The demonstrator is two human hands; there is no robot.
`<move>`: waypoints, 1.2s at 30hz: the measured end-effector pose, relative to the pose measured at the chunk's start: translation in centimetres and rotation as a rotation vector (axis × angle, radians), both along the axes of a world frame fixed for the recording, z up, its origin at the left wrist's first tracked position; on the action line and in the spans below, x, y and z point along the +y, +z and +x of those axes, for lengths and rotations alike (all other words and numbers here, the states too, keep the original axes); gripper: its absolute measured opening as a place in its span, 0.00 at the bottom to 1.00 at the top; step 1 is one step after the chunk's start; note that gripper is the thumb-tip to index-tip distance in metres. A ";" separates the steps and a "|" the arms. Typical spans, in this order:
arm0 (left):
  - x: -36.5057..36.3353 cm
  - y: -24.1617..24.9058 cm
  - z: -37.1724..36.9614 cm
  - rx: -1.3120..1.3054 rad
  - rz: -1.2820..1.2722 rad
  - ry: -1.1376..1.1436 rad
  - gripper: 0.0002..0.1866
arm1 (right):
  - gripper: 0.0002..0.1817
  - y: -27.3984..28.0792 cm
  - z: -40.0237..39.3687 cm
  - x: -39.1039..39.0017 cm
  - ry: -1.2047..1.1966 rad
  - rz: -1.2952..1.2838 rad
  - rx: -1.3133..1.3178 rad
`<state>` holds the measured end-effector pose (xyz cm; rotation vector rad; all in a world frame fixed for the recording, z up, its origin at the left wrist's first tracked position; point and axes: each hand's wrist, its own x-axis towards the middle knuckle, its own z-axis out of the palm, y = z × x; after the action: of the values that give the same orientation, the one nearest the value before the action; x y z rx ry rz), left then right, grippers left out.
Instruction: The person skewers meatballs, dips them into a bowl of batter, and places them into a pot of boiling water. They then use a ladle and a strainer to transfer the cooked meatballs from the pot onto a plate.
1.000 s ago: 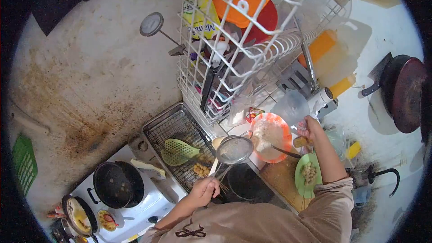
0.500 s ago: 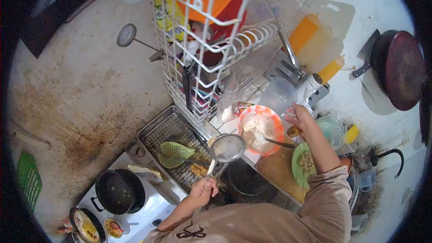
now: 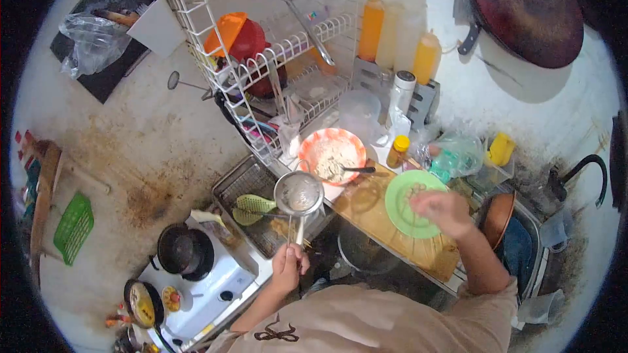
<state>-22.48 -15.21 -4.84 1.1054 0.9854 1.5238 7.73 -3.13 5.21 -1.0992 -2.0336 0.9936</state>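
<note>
My left hand point(image 3: 289, 267) is closed around the handle of a round metal strainer point(image 3: 299, 193), which is held above the wire tray's edge. Something pale lies in its mesh. My right hand point(image 3: 446, 212) is over a green plate point(image 3: 420, 227), its blurred fingers drawn together at small pale balls point(image 3: 413, 191); what they grip is hidden. The plate rests on a wooden board point(image 3: 362, 206). Behind the strainer, an orange-and-white bowl point(image 3: 306, 151) holds white powder and a dark-handled spoon point(image 3: 356, 169).
A wire tray point(image 3: 229, 186) holds a light green slotted scoop point(image 3: 252, 208). The white stove point(image 3: 219, 274) carries a black pot point(image 3: 185, 250). A white dish rack point(image 3: 196, 39) and a yellow-lidded jar point(image 3: 396, 153) stand behind. Right lies the sink point(image 3: 538, 248).
The camera view has shifted. My right hand has moved from beside the bowl and jar to the green plate. My left hand still holds the strainer.
</note>
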 end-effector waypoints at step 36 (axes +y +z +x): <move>-28.4 -3.0 -16.7 -0.205 -0.152 0.817 0.14 | 0.09 -10.4 -43.2 -15.3 0.659 0.127 -0.261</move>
<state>-39.20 -43.57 -7.82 0.4174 1.4730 2.0984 -35.52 -18.40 -5.17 -0.5044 -2.7174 1.0375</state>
